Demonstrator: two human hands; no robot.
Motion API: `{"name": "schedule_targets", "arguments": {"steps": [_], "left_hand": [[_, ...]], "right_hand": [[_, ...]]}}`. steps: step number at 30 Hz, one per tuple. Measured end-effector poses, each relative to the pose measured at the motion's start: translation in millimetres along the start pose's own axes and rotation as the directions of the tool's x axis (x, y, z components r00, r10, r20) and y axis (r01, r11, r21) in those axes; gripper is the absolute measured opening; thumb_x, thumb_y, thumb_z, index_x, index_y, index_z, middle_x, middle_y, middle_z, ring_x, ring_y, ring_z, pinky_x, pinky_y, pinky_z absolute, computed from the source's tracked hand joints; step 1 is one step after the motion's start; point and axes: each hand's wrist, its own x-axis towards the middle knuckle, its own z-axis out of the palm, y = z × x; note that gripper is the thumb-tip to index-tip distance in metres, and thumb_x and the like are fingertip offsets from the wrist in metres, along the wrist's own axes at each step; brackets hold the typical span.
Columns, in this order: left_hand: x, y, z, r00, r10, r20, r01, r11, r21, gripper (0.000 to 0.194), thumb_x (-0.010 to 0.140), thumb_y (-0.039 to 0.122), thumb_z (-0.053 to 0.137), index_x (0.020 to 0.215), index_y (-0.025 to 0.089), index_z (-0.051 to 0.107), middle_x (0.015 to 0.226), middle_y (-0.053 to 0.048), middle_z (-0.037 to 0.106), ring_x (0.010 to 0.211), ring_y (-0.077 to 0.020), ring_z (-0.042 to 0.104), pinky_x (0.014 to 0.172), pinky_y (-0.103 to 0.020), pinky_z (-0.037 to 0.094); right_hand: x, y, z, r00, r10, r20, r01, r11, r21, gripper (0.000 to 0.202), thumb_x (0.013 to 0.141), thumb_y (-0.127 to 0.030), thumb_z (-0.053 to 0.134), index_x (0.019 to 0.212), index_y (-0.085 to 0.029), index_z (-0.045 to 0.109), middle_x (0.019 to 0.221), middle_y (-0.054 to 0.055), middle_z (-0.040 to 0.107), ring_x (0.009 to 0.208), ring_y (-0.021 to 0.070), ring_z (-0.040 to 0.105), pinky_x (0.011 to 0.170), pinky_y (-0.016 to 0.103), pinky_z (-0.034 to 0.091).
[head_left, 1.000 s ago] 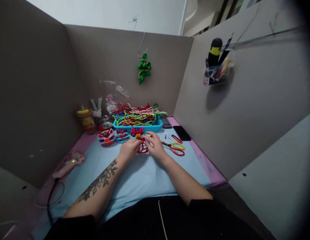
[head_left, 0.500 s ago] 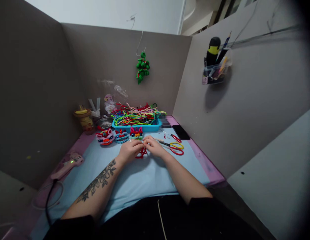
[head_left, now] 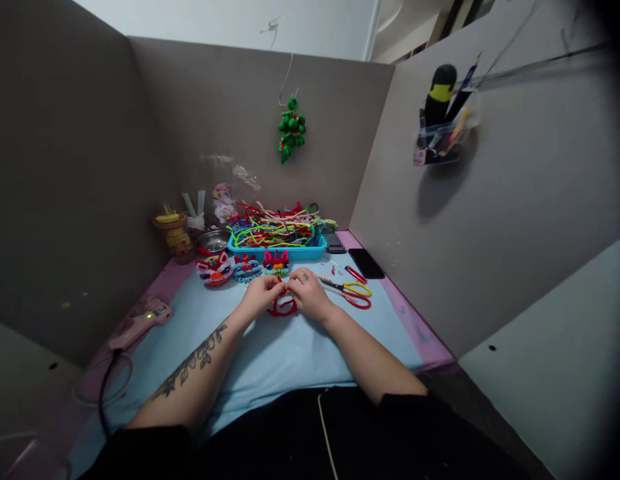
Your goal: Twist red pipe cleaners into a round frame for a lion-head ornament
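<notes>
A red pipe cleaner, bent into a curled loop, hangs beneath my fingertips over the light blue cloth. My left hand pinches it from the left, fingers closed. From the right, my right hand closes its fingertips on the same piece, nearly touching the left. Their fingers partly hide its upper part. Just beyond the hands stand three pipe-cleaner animal heads: a red and pink one, a blue one and a red one with pink ears.
A blue tray heaped with coloured pipe cleaners stands at the back. Yellow-and-red-handled scissors, a red cutter and a black phone lie right. At left are a pink glue gun and a metal bowl.
My hands have drawn slightly apart, and the red loop shows wider and more open below them. The whole view has shifted a little.
</notes>
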Motion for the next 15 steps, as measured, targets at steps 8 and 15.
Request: {"name": "schedule_targets", "arguments": {"steps": [8, 15], "left_hand": [[-1.7, -2.7, -11.6, 0.992, 0.101, 0.072, -0.112, 0.979, 0.172, 0.022, 0.076, 0.03, 0.055, 0.085, 0.017, 0.07, 0.078, -0.003, 0.071, 0.069, -0.016, 0.062, 0.061, -0.023, 0.045], [-8.8, 2.3, -9.5, 0.912, 0.394, -0.115, -0.272, 0.79, 0.549, 0.019, 0.083, 0.026, 0.052, 0.091, 0.022, 0.069, 0.083, -0.004, 0.07, 0.076, -0.0163, 0.061, 0.067, -0.025, 0.043]], "right_hand": [[-1.2, 2.0, 1.8, 0.995, 0.083, -0.058, -0.07, 0.979, 0.192, 0.011, 0.084, -0.023, 0.054, 0.088, -0.022, 0.065, 0.089, 0.006, 0.059, 0.093, 0.0206, 0.049, 0.083, 0.036, 0.041], [4.3, 4.5, 3.7, 0.821, 0.563, -0.099, -0.415, 0.706, 0.573, 0.013, 0.077, -0.03, 0.059, 0.079, -0.017, 0.062, 0.079, 0.003, 0.058, 0.072, 0.0155, 0.052, 0.068, 0.029, 0.043]]}}
